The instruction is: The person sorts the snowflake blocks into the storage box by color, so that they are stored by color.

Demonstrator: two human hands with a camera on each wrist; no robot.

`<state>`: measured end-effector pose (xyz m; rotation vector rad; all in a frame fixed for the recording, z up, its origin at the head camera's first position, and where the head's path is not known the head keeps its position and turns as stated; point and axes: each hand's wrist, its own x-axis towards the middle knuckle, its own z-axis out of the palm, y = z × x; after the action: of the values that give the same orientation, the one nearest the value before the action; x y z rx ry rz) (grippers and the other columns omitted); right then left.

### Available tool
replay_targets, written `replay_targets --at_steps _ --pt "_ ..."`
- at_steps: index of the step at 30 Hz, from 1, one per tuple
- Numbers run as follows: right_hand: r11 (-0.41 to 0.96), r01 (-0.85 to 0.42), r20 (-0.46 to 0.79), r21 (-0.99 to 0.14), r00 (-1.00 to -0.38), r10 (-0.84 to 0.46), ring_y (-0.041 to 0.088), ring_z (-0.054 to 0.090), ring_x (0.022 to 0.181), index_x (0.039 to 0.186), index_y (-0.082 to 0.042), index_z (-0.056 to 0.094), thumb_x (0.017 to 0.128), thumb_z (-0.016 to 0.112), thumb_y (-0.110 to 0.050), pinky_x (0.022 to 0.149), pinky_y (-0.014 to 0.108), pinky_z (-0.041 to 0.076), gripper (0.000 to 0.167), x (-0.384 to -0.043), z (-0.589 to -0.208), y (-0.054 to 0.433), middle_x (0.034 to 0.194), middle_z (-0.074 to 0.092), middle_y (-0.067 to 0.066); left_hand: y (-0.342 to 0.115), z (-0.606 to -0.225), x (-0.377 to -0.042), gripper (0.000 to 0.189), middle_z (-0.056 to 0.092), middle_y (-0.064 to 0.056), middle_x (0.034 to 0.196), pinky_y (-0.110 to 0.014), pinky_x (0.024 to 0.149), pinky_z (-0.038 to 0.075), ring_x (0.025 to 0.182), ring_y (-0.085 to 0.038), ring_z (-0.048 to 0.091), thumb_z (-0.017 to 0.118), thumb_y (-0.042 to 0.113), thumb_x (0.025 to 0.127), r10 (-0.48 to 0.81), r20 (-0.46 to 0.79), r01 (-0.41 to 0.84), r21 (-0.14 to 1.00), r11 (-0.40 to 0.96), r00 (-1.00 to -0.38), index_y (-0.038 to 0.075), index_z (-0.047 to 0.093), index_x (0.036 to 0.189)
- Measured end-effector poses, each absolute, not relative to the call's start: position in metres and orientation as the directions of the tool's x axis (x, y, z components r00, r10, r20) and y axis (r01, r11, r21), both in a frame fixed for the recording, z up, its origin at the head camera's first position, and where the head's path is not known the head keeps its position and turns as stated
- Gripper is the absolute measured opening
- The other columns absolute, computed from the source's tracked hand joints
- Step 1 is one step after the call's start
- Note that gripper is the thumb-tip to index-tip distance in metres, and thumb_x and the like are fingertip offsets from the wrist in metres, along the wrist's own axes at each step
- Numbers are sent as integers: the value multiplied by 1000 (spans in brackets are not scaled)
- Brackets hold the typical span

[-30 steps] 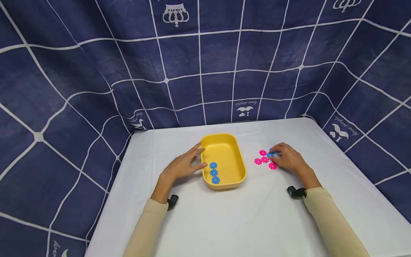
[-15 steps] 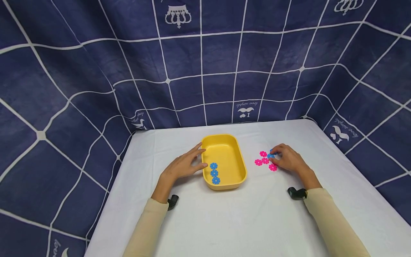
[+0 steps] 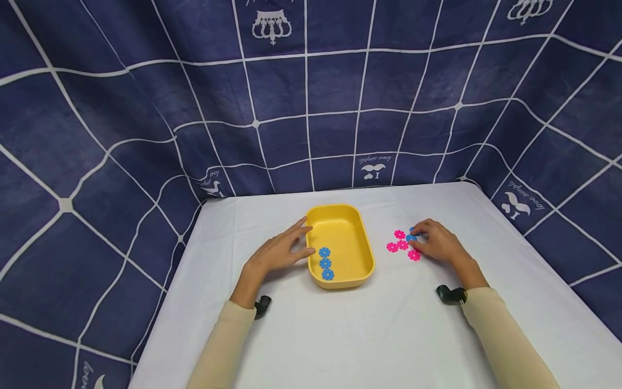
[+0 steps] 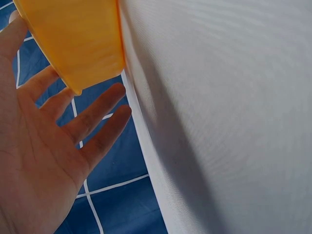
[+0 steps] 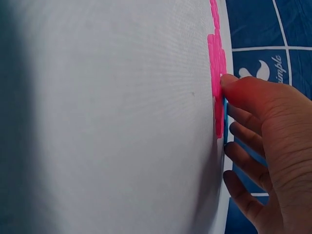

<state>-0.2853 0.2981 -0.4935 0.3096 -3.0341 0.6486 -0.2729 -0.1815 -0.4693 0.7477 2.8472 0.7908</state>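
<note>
A yellow rectangular tray [image 3: 367,246] stands on the table. Beside its left wall my left hand [image 3: 278,251] is spread, fingertips and thumb right at the rim; the left wrist view shows the same hand [image 4: 48,146] with fingers apart under the tray's edge. Inside the tray lie blue flower-shaped discs [image 3: 325,263], three in a row. To the right, my right hand [image 3: 439,240] has thumb and index finger at opposite edges of a blue flower-shaped disc [image 3: 411,237]. Another blue disc shows partly behind the index finger. Several pink flower-shaped discs [image 3: 403,245] lie close by, one near the thumb.
A white cloth covers the table [image 3: 369,335]. Dark blue curtains [image 3: 330,81] with white lines hang behind and along both sides. Black wrist-worn devices [image 3: 451,294] sit at both wrists, by the cream sleeves.
The head view has shifted slightly, so everything appears a little lower and to the right. Both hands, the tray and the discs otherwise keep their places.
</note>
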Motion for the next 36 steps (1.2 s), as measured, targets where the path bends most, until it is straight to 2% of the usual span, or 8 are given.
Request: replay_targets --at_steps 11,23,36 --pt "885 -198 86 -421 -980 -178 46 55 133 118 -5 80 94 85 -29 109 70 47 35 -284 -490 302 137 62 22 -181 -469 -273 73 18 16 179 -60 118 45 154 -27 46 67 62 101 484 40 437 499 748 -874 31 48 164" --pt "883 -175 55 -435 -984 -168 48 50 138 127 -3 74 96 83 -32 110 73 44 43 -283 -475 300 141 60 23 -181 -468 -273 74 20 15 179 -58 120 43 155 -26 45 68 61 100 484 41 436 505 745 -874 29 48 163" --pt "887 -199 98 -417 -980 -174 46 54 136 126 -3 75 96 83 -27 107 71 48 40 -283 -461 295 140 61 21 -181 -469 -273 74 20 14 179 -58 120 43 154 -26 46 68 61 101 485 46 439 506 742 -873 27 49 163"
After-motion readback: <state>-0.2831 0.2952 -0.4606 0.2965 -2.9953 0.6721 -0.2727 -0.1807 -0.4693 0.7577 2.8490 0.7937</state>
